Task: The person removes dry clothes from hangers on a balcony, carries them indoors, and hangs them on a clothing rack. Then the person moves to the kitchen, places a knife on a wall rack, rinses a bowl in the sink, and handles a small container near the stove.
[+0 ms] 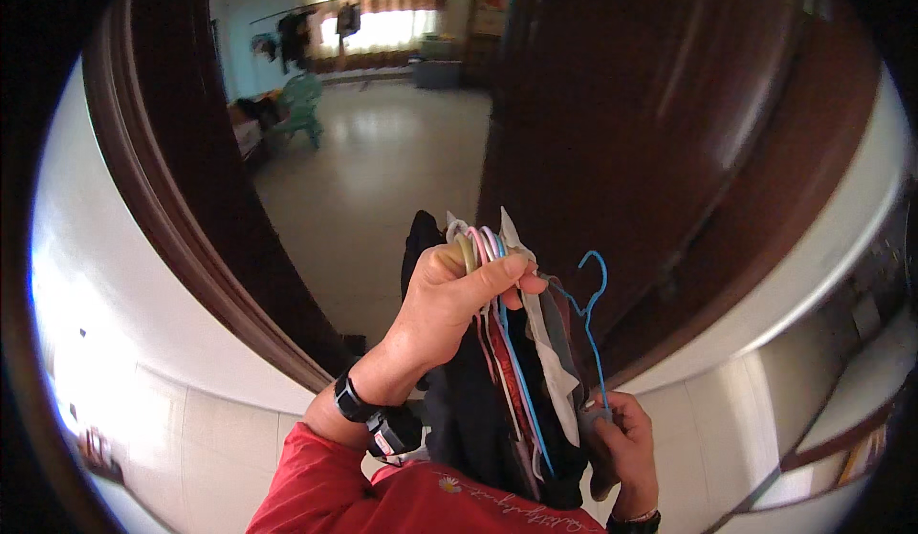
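Note:
My left hand (459, 294) is closed round the hooks of several clothes hangers (490, 241) in pink, white, blue and yellowish colours. Dark garments (459, 419) hang below it, with a white piece of cloth (549, 362) among them. To the lower right, my right hand (625, 437) pinches a grey piece of cloth (592, 419) at the lower end of a separate blue hanger (594, 319). That hanger's hook points up and stands free of my left hand.
A dark doorframe (165, 139) curves along the left, and a dark brown door (609, 139) fills the right. Through the doorway are a tiled floor (380, 139), a green plastic chair (301, 100), clothes on a rail (294, 35) and a curtained window (380, 25).

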A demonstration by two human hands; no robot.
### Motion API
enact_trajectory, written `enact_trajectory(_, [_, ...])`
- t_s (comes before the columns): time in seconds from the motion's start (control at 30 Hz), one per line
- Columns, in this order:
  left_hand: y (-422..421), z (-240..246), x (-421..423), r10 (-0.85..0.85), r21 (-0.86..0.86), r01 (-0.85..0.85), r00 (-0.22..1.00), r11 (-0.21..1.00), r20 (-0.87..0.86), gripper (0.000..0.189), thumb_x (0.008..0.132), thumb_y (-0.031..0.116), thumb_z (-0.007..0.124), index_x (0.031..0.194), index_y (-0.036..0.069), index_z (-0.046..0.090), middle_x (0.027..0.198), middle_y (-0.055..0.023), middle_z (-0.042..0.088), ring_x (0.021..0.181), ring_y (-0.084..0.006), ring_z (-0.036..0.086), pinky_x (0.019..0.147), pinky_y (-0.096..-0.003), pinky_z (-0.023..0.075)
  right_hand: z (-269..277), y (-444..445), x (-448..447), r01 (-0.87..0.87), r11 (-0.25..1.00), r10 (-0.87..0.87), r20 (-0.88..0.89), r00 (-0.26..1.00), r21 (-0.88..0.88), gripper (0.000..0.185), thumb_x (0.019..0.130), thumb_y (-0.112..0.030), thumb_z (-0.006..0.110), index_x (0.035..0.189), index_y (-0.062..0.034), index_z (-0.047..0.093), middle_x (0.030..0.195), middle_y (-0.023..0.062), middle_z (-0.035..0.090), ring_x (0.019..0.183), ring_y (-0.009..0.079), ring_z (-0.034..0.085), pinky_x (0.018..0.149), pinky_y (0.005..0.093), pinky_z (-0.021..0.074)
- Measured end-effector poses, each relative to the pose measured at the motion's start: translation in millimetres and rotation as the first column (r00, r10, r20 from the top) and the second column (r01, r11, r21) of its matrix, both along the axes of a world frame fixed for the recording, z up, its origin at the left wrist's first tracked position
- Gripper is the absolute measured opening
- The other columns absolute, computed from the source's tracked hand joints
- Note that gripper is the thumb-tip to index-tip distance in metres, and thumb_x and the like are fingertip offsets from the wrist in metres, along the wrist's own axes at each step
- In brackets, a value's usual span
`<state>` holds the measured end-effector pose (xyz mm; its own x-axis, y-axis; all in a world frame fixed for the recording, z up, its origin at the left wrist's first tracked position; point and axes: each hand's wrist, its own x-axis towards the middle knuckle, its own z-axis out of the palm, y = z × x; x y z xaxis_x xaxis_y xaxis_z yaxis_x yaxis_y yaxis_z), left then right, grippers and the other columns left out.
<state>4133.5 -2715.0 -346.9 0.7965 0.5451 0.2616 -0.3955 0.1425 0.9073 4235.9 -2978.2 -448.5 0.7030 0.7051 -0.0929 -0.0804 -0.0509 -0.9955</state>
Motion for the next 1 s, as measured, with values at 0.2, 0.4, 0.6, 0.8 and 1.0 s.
enact_trajectory(0.2, [-8.9,-36.5,41.9,0.127,-0.089,-0.128,0.992,0.988,-0.017,0.023,0.088,0.020,0.061,0.091,-0.002,0.065,0.085,-0.0096,0.069,0.070,-0.0092,0.059,0.066,-0.0235,0.0471,-14.8,22.4,89.5,-0.081,0.995,0.089,0.171,0.981,-0.055,0.031,0.079,0.004,0.053,0.110,-0.0008,0.055,0.096,0.0050,0.060,0.085,0.0109,0.055,0.078,0.0247,0.0447])
enact_trajectory(0.4, [32.8,-59.8,70.9,0.253,-0.096,-0.250,0.967,0.963,0.013,0.019,0.088,0.019,0.060,0.092,0.001,0.065,0.083,-0.0092,0.069,0.067,-0.0110,0.061,0.064,-0.0231,0.0487,-23.8,74.2,144.8,-0.136,0.990,0.143,0.276,0.951,-0.046,0.033,0.078,0.002,0.056,0.111,-0.0027,0.056,0.099,0.0078,0.059,0.088,0.0139,0.056,0.080,0.0274,0.0452])
enact_trajectory(0.6, [91.1,-90.1,110.2,0.351,-0.065,-0.350,0.936,0.934,0.011,0.022,0.089,0.019,0.060,0.092,-0.002,0.065,0.084,-0.0088,0.069,0.068,-0.0093,0.059,0.065,-0.0232,0.0468,-62.3,155.7,210.4,-0.202,0.979,0.202,0.175,0.964,-0.014,0.032,0.079,-0.001,0.058,0.110,-0.0050,0.057,0.101,0.0081,0.060,0.093,0.0162,0.057,0.081,0.0295,0.0467])
enact_trajectory(0.8, [149.3,-125.6,130.6,0.459,-0.081,-0.454,0.887,0.887,0.053,0.022,0.087,0.018,0.061,0.093,-0.003,0.065,0.084,-0.0101,0.069,0.069,-0.0098,0.059,0.065,-0.0228,0.0470,-102.2,235.9,251.9,-0.380,0.925,0.374,0.177,0.910,0.002,0.032,0.080,-0.003,0.056,0.112,-0.0049,0.056,0.104,0.0072,0.059,0.094,0.0156,0.056,0.081,0.0296,0.0468])
enact_trajectory(1.0, [224.8,-135.9,171.7,0.657,-0.065,-0.657,0.754,0.751,-0.016,0.021,0.087,0.019,0.061,0.090,-0.002,0.065,0.084,-0.0119,0.068,0.067,-0.0114,0.060,0.066,-0.0229,0.0475,-144.5,366.1,299.8,-0.485,0.874,0.486,0.017,0.874,-0.014,0.029,0.080,-0.001,0.055,0.109,-0.0032,0.056,0.100,0.0043,0.060,0.089,0.0130,0.056,0.080,0.0255,0.0452])
